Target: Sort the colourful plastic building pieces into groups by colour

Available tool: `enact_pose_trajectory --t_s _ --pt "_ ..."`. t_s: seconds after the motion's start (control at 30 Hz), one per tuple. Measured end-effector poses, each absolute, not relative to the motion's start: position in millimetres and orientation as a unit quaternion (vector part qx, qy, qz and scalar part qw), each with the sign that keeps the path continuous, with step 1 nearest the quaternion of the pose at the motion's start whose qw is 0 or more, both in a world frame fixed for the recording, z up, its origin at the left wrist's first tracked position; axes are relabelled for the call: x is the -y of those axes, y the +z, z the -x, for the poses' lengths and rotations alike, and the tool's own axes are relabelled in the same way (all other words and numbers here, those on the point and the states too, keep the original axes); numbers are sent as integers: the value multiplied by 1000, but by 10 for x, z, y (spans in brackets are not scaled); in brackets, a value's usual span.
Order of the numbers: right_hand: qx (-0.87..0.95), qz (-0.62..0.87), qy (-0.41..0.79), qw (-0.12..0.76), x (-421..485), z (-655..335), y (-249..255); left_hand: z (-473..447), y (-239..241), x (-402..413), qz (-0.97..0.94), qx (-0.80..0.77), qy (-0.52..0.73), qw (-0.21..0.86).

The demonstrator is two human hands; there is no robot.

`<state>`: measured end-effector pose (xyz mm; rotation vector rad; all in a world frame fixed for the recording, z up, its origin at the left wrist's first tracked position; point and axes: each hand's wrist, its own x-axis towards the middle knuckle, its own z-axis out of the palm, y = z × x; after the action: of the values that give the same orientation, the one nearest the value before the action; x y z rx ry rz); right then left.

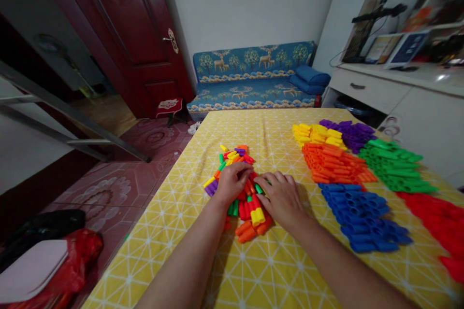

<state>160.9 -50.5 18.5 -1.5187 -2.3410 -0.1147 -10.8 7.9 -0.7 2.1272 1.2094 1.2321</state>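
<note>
A messy heap of small plastic tubes in many colours (244, 210) sits nearer the left edge of the table (235, 123) than the right edge, and its colours are all mixed up. The left hand (234, 181) is on top of the heap with its fingers bent and close together; I cannot tell if it pinches a tube. The right hand (281, 195) is on the heap's right side, palm down, with its fingers a little spread. Over toward the right edge are six piles, each in one colour: yellow tubes (319, 135), orange tubes (337, 161), purple tubes (350, 133), blue tubes (362, 217), green tubes (395, 166) and red tubes (435, 217). So lots of tubes look sorted, and the mixed heap looks like what is left. The purple pile is nearest the far right corner. A yellow cloth with white lines in triangles (170, 231) covers the table. Around it, from the left, are a pale flat board (36, 268) on a shiny red plastic bag (89, 251), a grey metal frame (119, 142), a dark red door (119, 19), a small stool with a red top (170, 105), a long blue sofa with deer and trees (250, 91) and a white cabinet with a drawer (377, 89).
</note>
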Motion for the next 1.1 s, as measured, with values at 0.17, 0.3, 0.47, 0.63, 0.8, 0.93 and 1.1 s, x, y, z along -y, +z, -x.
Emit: enact_pose_trajectory --t_s 0.17,0.3,0.47,0.63,0.8,0.93,1.1 --pt "807 550 -51 208 395 -1672 76 127 2 -61 -780 -416 427 190" --pt "802 528 -40 276 355 -1743 -12 117 64 -21 -825 -384 379 167" --pt "807 495 -30 322 341 -1737 -41 92 120 3 -847 -388 332 150" --pt "809 475 -15 345 330 -1702 -64 94 104 -18 -847 -387 327 161" --pt "816 479 18 323 322 -1714 -66 99 54 -59 -828 -394 355 180" --pt "788 492 17 369 342 -1740 -38 112 -2 -93 -793 -414 397 203" --pt "789 501 30 355 403 -1733 39 150 37 -68 -743 -427 467 218"
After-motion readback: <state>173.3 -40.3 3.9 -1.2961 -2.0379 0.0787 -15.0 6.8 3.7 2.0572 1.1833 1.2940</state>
